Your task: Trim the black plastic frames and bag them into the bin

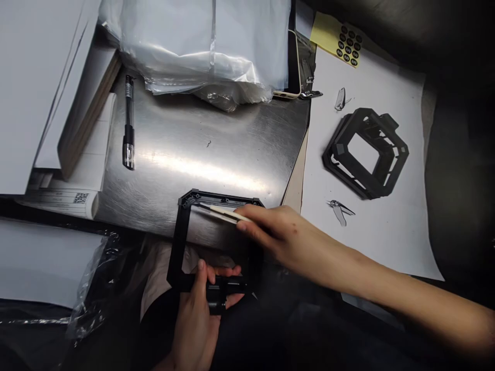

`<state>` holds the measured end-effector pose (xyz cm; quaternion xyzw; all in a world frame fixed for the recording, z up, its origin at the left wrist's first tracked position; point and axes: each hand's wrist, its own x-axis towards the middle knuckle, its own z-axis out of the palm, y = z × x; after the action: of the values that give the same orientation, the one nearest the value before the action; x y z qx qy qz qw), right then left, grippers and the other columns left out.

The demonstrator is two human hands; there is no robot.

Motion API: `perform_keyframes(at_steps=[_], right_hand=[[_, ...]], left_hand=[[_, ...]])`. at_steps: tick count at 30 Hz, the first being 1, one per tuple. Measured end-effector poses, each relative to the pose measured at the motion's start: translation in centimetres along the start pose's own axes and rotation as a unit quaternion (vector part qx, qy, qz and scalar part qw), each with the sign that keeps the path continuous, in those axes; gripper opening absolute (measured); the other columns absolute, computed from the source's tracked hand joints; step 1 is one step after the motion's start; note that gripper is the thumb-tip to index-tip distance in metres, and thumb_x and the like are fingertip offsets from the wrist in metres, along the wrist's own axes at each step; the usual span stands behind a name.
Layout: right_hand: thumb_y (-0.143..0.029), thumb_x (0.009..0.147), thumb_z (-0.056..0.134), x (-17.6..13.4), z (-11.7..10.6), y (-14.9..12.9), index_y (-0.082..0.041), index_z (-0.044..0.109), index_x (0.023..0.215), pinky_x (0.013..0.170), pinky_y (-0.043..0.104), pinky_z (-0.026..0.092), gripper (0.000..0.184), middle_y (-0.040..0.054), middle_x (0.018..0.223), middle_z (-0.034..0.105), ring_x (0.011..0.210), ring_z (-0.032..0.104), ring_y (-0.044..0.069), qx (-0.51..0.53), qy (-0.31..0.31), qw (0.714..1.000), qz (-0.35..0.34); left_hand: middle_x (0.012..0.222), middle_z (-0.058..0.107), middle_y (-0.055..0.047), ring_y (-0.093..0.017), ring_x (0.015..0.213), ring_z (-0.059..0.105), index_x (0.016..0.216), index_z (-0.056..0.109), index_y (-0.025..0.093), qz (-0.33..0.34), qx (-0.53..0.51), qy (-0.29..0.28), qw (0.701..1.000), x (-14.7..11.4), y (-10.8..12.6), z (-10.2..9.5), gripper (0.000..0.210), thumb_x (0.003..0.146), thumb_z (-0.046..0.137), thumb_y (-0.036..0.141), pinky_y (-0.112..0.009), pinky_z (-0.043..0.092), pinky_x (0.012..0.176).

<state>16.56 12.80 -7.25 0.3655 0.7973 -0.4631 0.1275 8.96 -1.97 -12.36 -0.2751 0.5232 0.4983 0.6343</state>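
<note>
My left hand (199, 317) is wrapped round the near side of a black frame (178, 247) with cut corners. A dark cylindrical part (216, 301) also lies against those fingers; whether it belongs to the frame is unclear. My right hand (280, 232) pinches pale-handled tweezers (222, 212), with their dark tips at the frame's far left corner. Anything between the tips is too small to make out. The frame's far edge lies over the metal table, and its right side is partly hidden behind my right hand.
On a white sheet (394, 237) at the right rests another black open housing (363, 180), with small clear plastic pieces (341, 211) nearby. Stacked plastic bags (209, 51), a phone (294, 67) and yellow sticker sheet (328, 33) lie beyond. A pen (129, 121) is at the left.
</note>
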Motion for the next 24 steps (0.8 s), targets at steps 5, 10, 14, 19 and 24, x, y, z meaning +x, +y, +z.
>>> perform_keyframes(at_steps=[5,10,14,19,24], right_hand=[[-0.023,0.086,0.032,0.9,-1.0,3.0,-0.015,0.045,0.115,0.059,0.028,0.037,0.033,0.0073,0.08,0.051,0.067,0.047,0.016,-0.257,0.205,0.944,0.029],[-0.021,0.08,0.043,2.7,0.8,3.0,-0.017,0.057,0.098,0.066,0.035,0.033,0.023,0.0107,0.091,0.052,0.08,0.043,0.023,-0.359,0.336,0.866,-0.088],[-0.01,0.078,0.043,3.6,2.6,0.7,-0.015,0.059,0.076,0.06,0.03,0.029,0.017,0.0053,0.075,0.055,0.069,0.04,0.017,-0.346,0.287,0.872,-0.196],[-0.005,0.076,0.043,5.0,3.5,-0.6,-0.012,0.056,0.066,0.055,0.029,0.023,0.019,0.0077,0.066,0.053,0.064,0.037,0.019,-0.384,0.233,0.868,-0.211],[0.0,0.073,0.037,5.6,3.8,-1.3,-0.014,0.052,0.058,0.053,0.029,0.02,0.025,0.0083,0.059,0.05,0.061,0.037,0.02,-0.423,0.244,0.843,-0.226]], left_hand=[[0.066,0.065,-0.002,-0.027,0.091,0.059,0.053,0.051,0.016,-0.009,-0.005,0.011,1.0,-0.2,0.2,0.1,0.037,0.075,0.045,0.046,-0.042,0.053,0.07],[0.065,0.065,-0.002,-0.028,0.09,0.06,0.052,0.049,0.016,-0.009,-0.016,0.0,1.0,-0.1,0.1,-0.1,0.038,0.075,0.044,0.045,-0.043,0.052,0.071],[0.064,0.064,-0.002,-0.027,0.087,0.061,0.053,0.048,0.016,0.0,-0.022,0.006,1.0,0.2,-0.2,-0.2,0.036,0.075,0.045,0.044,-0.042,0.052,0.07],[0.067,0.062,-0.002,-0.028,0.089,0.059,0.055,0.047,0.017,0.009,-0.002,0.011,1.0,0.2,-0.3,-0.4,0.032,0.075,0.046,0.043,-0.047,0.049,0.073],[0.068,0.062,0.0,-0.026,0.089,0.058,0.057,0.046,0.018,0.009,0.001,0.0,1.0,0.2,-0.4,-0.8,0.03,0.076,0.044,0.041,-0.049,0.046,0.077]])
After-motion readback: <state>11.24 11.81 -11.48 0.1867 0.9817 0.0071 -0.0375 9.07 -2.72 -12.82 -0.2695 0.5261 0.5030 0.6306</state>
